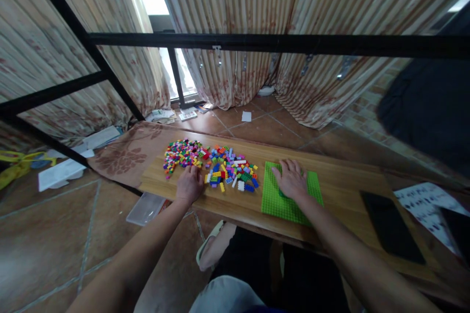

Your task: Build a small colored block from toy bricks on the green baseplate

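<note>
A green studded baseplate (pixel 272 198) lies on a light wooden board (pixel 341 190). My right hand (pixel 292 178) lies flat on the plate with fingers spread, and something dark green shows under the palm. To the left sits a pile of small colourful bricks (pixel 211 163). At the near edge of that pile my left hand (pixel 189 183) rests with fingers curled; whether a brick is in them is hidden.
A black tablet (pixel 391 227) lies on the board at the right, beside a printed sheet (pixel 428 205). A black metal frame (pixel 257 43) crosses above the table. Papers and a clear plastic box (pixel 146 209) lie on the tiled floor at the left.
</note>
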Tool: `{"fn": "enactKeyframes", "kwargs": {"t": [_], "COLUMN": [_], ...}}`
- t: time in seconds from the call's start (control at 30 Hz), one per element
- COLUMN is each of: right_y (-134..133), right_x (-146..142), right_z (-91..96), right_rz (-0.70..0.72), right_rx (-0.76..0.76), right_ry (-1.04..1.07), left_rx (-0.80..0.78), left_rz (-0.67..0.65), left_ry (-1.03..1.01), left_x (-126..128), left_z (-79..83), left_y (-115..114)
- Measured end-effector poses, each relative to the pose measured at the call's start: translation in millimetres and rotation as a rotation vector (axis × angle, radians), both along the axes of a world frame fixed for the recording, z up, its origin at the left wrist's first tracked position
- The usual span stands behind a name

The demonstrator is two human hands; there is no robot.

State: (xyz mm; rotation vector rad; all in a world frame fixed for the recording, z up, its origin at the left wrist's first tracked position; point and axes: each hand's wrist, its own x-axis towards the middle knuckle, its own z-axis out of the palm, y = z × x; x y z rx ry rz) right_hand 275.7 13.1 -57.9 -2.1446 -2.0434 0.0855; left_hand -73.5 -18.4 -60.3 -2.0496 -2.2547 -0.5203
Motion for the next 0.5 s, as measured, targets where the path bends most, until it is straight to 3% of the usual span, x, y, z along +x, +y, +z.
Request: {"fn": "enactKeyframes", "kwargs": {"t": [0.17, 0.3, 0.5], "right_y": [-9.6, -38.9, -100.0], "right_x": [-4.4, -37.1, -114.7], "right_z": [25.9, 40.2, 6.6], "right_rz": [0.034, 0.194, 0.431], "right_rx": [0.210, 0.315, 0.254], "right_ry": [0.063, 0.193, 0.402], "left_rx": [0.001, 0.001, 0.014], "left_rz": [0.000, -0.001, -0.009], "left_ry": [-0.002, 0.018, 0.034], "left_x": [0.1, -0.1, -1.0], "left_z": [0.2, 0.4, -0.2], "left_y": [-0.3, -0.3, -0.2]}}
